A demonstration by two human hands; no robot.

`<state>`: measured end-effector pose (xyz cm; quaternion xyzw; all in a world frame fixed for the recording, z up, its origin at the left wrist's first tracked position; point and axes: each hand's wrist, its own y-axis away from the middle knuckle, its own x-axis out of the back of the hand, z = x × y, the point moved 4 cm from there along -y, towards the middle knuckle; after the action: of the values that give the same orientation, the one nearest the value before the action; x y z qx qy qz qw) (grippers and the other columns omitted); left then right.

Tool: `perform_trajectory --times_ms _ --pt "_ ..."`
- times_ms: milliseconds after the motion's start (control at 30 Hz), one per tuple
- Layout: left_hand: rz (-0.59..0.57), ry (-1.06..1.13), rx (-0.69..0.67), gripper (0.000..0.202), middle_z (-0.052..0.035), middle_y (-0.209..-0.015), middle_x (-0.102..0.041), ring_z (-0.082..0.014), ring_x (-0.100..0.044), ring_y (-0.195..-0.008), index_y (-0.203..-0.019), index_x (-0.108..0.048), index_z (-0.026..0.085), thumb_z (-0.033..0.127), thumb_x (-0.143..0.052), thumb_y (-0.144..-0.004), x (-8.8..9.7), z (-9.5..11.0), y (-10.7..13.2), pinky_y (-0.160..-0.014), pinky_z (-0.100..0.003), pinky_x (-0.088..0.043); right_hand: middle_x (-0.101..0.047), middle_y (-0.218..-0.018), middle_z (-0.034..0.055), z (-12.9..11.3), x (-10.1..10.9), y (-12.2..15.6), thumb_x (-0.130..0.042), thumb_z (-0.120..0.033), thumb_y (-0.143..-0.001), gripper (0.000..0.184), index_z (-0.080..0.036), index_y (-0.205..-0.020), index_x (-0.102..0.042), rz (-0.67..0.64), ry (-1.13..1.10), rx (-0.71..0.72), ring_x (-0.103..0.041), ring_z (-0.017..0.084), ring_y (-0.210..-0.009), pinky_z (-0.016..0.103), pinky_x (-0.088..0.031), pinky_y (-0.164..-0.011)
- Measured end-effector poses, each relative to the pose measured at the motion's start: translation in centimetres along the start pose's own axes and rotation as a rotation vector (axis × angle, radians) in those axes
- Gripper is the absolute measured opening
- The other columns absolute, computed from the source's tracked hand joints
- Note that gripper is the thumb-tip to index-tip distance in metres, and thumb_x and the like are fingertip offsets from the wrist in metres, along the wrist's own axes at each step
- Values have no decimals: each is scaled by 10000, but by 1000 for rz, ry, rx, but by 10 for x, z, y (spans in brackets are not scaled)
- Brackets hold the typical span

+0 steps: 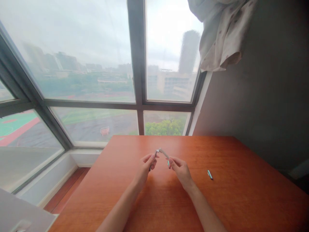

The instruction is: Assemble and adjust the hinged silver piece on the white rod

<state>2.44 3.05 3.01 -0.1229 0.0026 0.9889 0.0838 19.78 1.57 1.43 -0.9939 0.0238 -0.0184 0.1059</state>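
Both hands are raised over the middle of the table. My left hand (pixel 146 164) is closed around a slim dark stick (pixel 155 154) with a silvery upper end. In my right hand (pixel 178 166) is a slim pale stick (pixel 164 152), pinched near its lower end and leaning up to the left. The upper ends of the two sticks meet or nearly meet; I cannot tell if they are joined. A small teal piece (pixel 168 163) shows beside my right fingers, partly hidden. To the right, a small teal and silver pen-cap-like piece (pixel 210 174) lies on the table.
The reddish-brown wooden table (pixel 116 193) reaches to the windows (pixel 89 80). A grey wall (pixel 241 106) stands at the right, with a pale spotted curtain (pixel 222 38) hanging above. Left of the table are a white ledge (pixel 48 187) and a strip of brown floor (pixel 70 187).
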Motion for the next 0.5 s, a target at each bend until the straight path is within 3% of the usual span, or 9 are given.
perform_trajectory --times_ms 267,500 --pt "7 70 -17 350 19 -588 -443 -77 -371 -525 -843 -678 130 470 -635 -768 -1 2 2 -496 -209 -269 -556 -624 19 1 1 1 -592 -537 -786 454 -130 -928 -734 8 -21 -20 -480 130 -587 241 -390 -553" --pt "-42 -16 6 420 16 -581 -449 -90 -378 -520 -898 -696 129 517 -622 -757 -4 3 1 -499 -219 -283 -536 -601 12 2 -2 1 -590 -582 -768 505 -122 -914 -738 22 -40 -43 -451 118 -549 238 -370 -524"
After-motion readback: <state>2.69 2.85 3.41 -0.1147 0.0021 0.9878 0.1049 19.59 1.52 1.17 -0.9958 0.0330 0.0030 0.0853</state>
